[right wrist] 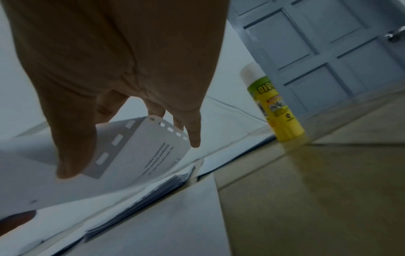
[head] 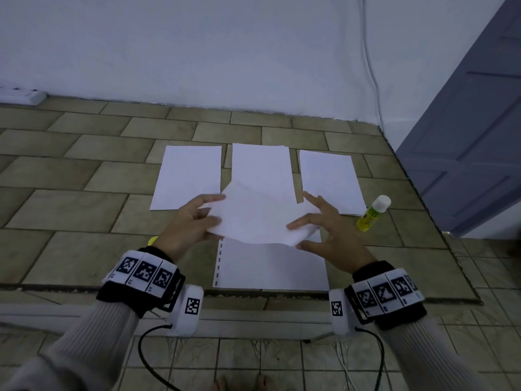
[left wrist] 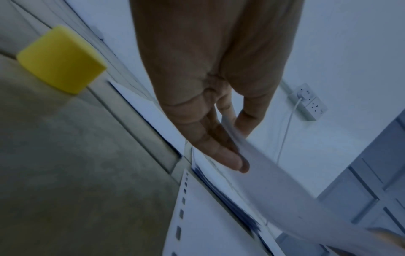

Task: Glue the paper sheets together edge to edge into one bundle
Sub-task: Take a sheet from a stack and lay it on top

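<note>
Head view. Our left hand (head: 194, 218) and right hand (head: 324, 230) each pinch one end of a sheet (head: 259, 218) lifted clear of the punched stack (head: 270, 266) on the floor. Three more piles (head: 189, 176) lie beyond; the glue stick (head: 373, 213) stands to our right. Risk, as we judge it: the sheet sags between the grips and may crease or land askew.

Left wrist view. Fingers (left wrist: 221, 149) and thumb clasp the sheet's edge. A yellow cap (left wrist: 61, 60) sits on the floor near the wrist; knocking it seems possible. The sheet's far end is blurred.

Right wrist view. Thumb (right wrist: 74, 147) and fingers grasp the sheet's punched end (right wrist: 140, 142); its print is too small to read. We cannot tell whether any glue is on it.
</note>
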Demonstrator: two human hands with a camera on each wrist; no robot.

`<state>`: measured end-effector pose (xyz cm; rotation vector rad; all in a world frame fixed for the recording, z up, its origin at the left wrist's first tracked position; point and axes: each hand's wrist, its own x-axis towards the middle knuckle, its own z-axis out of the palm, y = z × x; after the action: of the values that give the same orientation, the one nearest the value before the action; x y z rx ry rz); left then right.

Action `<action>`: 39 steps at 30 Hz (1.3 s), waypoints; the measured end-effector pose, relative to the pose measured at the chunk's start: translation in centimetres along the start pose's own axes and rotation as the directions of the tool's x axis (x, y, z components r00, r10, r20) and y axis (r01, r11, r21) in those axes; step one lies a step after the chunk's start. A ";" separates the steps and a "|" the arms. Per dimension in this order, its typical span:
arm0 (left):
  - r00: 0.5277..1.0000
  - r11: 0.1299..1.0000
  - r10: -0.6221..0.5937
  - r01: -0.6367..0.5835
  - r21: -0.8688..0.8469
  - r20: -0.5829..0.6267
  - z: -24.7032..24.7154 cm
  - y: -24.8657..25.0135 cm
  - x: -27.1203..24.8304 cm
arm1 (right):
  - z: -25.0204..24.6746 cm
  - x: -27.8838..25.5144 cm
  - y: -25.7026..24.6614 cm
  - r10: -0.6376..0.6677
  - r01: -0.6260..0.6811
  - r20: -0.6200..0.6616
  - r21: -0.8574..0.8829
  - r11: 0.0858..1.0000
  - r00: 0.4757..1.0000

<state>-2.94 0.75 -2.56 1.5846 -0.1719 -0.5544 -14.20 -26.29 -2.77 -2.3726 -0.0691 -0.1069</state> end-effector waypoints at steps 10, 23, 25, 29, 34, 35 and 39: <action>0.992 0.958 0.112 -0.122 0.258 0.052 0.2 -1.4 -0.1 | -0.9 0.5 1.0 0.257 -0.262 0.077 0.487 0.833 0.963; 0.968 0.891 0.250 -0.242 0.384 0.030 0.4 -2.7 -0.1 | 0.2 2.2 2.7 0.371 -0.366 -0.047 0.092 0.926 0.927; 0.963 0.890 0.267 -0.261 0.373 0.038 0.4 -2.6 -0.3 | 0.2 2.3 2.7 0.374 -0.368 -0.040 0.104 0.924 0.927; 0.956 0.899 0.290 -0.285 0.333 0.035 0.5 -2.5 -0.1 | -0.3 2.5 2.5 0.382 -0.362 -0.059 0.219 0.906 0.922; 0.975 0.958 0.220 -0.222 0.179 0.033 0.7 -2.4 0.3 | -0.7 1.8 2.0 0.300 -0.267 -0.069 0.303 0.915 0.951; 0.978 0.965 0.210 -0.211 0.154 0.022 0.8 -2.4 0.2 | -0.7 1.6 2.0 0.285 -0.245 -0.100 0.295 0.923 0.953; 0.979 0.959 0.196 -0.180 0.217 -0.055 1.1 -2.6 0.2 | -0.8 0.9 2.2 0.290 -0.248 -0.170 0.231 0.941 0.942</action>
<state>-3.82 -0.01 -5.10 1.7698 -0.3299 -0.3344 -13.15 -28.39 -3.63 -2.1279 0.3287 -0.1976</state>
